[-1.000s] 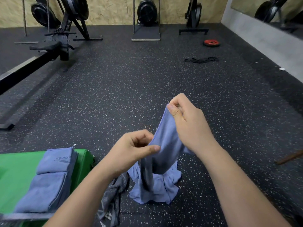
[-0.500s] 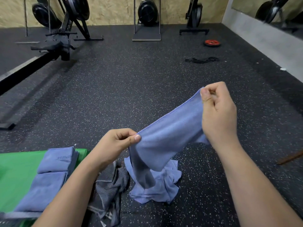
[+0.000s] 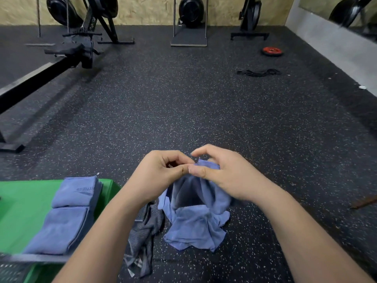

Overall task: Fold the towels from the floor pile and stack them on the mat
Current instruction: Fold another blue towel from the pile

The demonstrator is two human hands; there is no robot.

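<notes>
Floor point(image 3: 183, 109): black rubber with pale speckles, covering the whole room. Far wall point(image 3: 142, 9), 12 o'clock: tan chipboard. Right wall, 2 o'clock: grey base point(image 3: 336, 48) with a mirror point(image 3: 350, 15) above it. Rowing machine point(image 3: 61, 64), 10 o'clock: long black rail running to the left edge. Two more flywheel machines stand against the far wall, one point(image 3: 190, 19) at 12 o'clock and one point(image 3: 250, 19) at 1 o'clock. Red weight plate point(image 3: 272, 51), 1 o'clock, lies flat on the floor; a black band point(image 3: 259, 72) lies loose just nearer than it. Green mat point(image 3: 24, 205), 8 o'clock, carries two folded blue towels end to end, the far folded towel point(image 3: 79, 190) bearing lettering and the near folded towel point(image 3: 59, 229) touching it. Blue towel point(image 3: 195, 195), 6 o'clock: its top edge is gathered and raised, its lower part bunched on the floor. Left hand point(image 3: 163, 174): thumb and forefinger pinch that top edge. Right hand point(image 3: 222, 176): fingers curled, thumb pinching the same edge, the two hands touching. Grey striped towel point(image 3: 142, 231), 7 o'clock: crumpled on the floor between the mat and the blue towel, partly under the left forearm.
</notes>
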